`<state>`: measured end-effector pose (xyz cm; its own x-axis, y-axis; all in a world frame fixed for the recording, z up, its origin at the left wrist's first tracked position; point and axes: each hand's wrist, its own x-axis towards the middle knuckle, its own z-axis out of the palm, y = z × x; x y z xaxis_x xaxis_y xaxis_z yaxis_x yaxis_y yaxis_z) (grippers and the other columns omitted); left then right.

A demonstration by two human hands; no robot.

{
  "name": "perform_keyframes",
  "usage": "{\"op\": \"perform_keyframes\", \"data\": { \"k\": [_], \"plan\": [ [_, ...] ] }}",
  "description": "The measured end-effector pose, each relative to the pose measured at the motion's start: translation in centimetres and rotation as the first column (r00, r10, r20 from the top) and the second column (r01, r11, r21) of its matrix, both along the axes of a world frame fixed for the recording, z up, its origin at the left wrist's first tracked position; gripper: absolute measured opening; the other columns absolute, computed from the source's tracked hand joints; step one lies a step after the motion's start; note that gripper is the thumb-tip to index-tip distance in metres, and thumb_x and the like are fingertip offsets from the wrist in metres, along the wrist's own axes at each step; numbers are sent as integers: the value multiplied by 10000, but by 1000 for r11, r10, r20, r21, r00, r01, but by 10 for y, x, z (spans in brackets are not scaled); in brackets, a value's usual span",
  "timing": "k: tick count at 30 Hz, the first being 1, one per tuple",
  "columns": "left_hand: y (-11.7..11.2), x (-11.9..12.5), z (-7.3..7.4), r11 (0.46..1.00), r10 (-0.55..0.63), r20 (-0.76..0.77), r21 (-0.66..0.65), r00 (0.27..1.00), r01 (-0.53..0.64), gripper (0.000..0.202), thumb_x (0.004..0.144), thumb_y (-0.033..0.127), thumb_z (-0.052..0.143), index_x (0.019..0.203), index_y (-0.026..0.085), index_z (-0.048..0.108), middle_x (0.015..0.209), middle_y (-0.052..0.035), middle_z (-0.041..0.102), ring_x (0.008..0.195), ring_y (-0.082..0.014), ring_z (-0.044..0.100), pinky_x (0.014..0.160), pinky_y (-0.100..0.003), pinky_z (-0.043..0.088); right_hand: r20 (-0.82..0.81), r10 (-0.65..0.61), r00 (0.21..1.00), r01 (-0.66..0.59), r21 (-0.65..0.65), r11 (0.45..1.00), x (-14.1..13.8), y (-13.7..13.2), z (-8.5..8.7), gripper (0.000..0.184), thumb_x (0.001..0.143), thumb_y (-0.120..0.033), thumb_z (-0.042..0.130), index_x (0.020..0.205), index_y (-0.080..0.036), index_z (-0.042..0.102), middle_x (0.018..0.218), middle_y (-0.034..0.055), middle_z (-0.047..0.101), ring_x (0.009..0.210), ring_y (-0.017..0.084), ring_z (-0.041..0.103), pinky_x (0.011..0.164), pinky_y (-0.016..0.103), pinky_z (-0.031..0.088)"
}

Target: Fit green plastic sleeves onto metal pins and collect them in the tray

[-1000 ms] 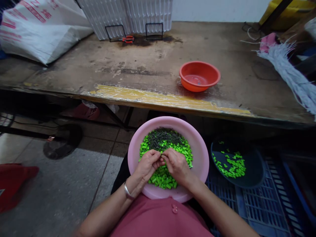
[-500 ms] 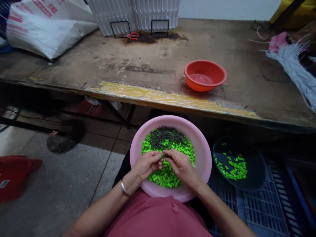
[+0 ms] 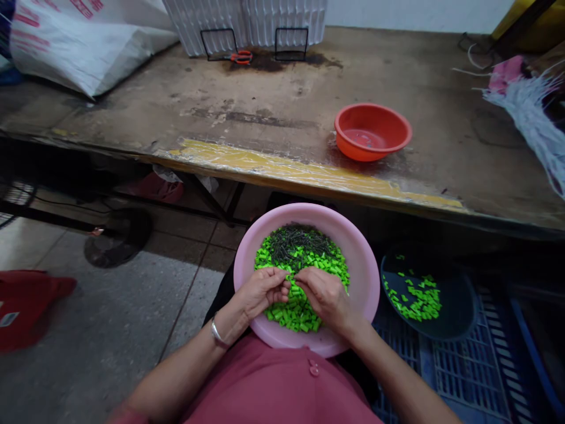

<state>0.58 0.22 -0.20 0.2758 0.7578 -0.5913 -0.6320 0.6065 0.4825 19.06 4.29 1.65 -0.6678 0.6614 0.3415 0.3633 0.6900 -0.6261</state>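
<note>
A pink basin (image 3: 364, 294) rests on my lap, holding many small bright green plastic pieces (image 3: 300, 315) with a heap of thin dark screw-like pieces (image 3: 300, 242) at its far side. Over the middle of it, my left hand (image 3: 263, 290) is closed in a pinch, with a bit of green showing at its fingertips. My right hand (image 3: 325, 295) is closed too, thumb and forefinger pressed together just beside the left fingertips. Whatever is in the right fingers is too small to make out.
A worktable (image 3: 265, 88) spans ahead, bearing a red bowl (image 3: 373, 132), orange-handled pliers or scissors (image 3: 241, 57) and a white sack (image 3: 88, 50). At my right, a dark basin (image 3: 459, 321) with green pieces sits on a blue plastic crate (image 3: 468, 365). A fan base (image 3: 117, 238) stands left.
My hands have drawn slightly apart at the fingertips above the basin. The view has shifted a little; the basins and bowl keep their places.
</note>
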Motion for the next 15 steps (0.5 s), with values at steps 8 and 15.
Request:
{"op": "perform_keyframes", "data": {
  "k": [8,15],
  "plan": [
    [-2,4,-2,999,0,-19,52,1000,1,404,633,378,879,740,123,584,617,-4,634,513,-75,579,509,-184,527,74,19,997,-25,70,997,-7,-5,-6,199,975,-120,396,917,-191,573,757,52,604,686,182,563,626,296,444],
    [-2,11,-1,995,53,-133,91,990,-41,428,620,420,873,741,129,584,612,-5,644,480,-91,580,488,-215,534,67,-3,998,1,18,1000,-8,-5,-6,171,971,-119,412,894,-193,545,735,31,571,660,163,542,627,276,416]
  ]
}}
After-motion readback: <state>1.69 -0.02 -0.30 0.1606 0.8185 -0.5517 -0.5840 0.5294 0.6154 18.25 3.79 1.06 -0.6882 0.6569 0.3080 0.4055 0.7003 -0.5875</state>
